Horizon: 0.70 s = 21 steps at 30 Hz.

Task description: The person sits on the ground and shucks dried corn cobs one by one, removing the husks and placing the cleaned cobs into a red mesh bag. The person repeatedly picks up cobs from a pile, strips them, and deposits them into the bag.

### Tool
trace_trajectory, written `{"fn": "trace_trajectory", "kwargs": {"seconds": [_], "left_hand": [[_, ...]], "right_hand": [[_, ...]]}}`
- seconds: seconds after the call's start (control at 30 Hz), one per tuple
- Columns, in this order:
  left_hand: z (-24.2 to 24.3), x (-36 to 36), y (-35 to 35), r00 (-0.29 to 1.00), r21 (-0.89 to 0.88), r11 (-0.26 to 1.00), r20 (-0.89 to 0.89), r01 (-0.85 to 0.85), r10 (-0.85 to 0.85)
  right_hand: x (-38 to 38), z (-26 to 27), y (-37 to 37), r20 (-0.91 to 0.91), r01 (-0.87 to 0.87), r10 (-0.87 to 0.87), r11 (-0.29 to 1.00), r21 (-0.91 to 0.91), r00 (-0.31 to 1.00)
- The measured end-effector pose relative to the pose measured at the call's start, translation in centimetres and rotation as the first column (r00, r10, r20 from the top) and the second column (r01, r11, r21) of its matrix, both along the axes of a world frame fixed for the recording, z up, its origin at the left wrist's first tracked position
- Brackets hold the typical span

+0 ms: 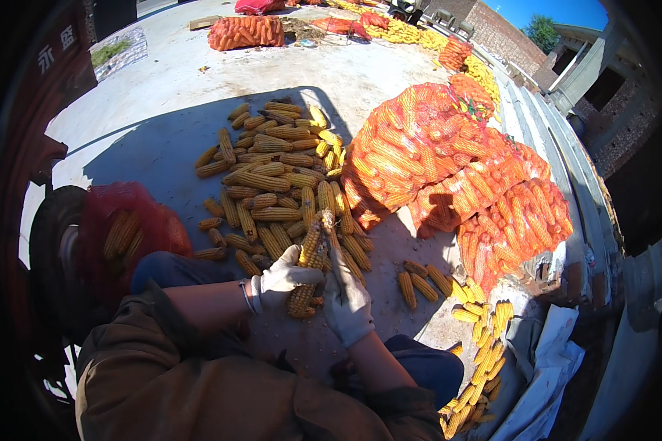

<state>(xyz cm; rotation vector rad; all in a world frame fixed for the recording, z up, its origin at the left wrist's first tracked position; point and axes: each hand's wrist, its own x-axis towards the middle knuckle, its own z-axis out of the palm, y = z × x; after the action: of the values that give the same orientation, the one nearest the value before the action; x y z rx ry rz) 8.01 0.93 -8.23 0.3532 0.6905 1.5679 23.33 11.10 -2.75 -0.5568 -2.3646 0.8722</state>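
My left hand (pixel 284 278), in a pale work glove, is closed around an ear of corn (pixel 312 251) that points up and away from me. My right hand (pixel 348 308), gloved too, grips a narrow dark object (pixel 339 262) beside the ear's upper end; what it is cannot be told. The ear shows several bare or pale patches among its yellow kernels. Just beyond both hands lies a large heap of husked corn ears (pixel 270 165) on the concrete. A few loose ears (pixel 419 284) lie to the right of my right hand.
Full orange mesh sacks of corn (pixel 419 149) stand at the right. A red mesh sack (pixel 127 237) with ears leans by a tire (pixel 52 248) at the left. More ears (pixel 482 364) and a white sheet (pixel 551 358) lie at the lower right, near concrete steps (pixel 562 165).
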Motion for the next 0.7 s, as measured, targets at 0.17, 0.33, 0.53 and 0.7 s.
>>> {"fn": "trace_trajectory", "kwargs": {"seconds": [0.17,0.33,0.53,0.7], "left_hand": [[2.4,1.6,1.3,0.924,0.138,0.965,-0.286,-0.222,0.254],[2.0,2.8,1.3,0.867,0.064,0.959,-0.416,-0.274,0.276],[3.4,3.5,0.9,0.937,-0.098,0.974,-0.307,-0.206,0.167],[3.5,5.4,-0.9,0.836,-0.230,0.972,-0.526,0.040,-0.158]], "right_hand": [[1.0,-1.3,-0.3,0.181,-0.029,0.050,0.993,-0.117,0.982],[0.4,-1.7,-0.9,0.179,0.032,-0.006,0.990,-0.139,0.984],[0.1,-4.2,-0.8,0.027,0.021,-0.011,0.910,-0.415,1.000],[-0.6,-3.6,3.1,0.040,0.077,-0.069,0.705,-0.705,0.997]]}}
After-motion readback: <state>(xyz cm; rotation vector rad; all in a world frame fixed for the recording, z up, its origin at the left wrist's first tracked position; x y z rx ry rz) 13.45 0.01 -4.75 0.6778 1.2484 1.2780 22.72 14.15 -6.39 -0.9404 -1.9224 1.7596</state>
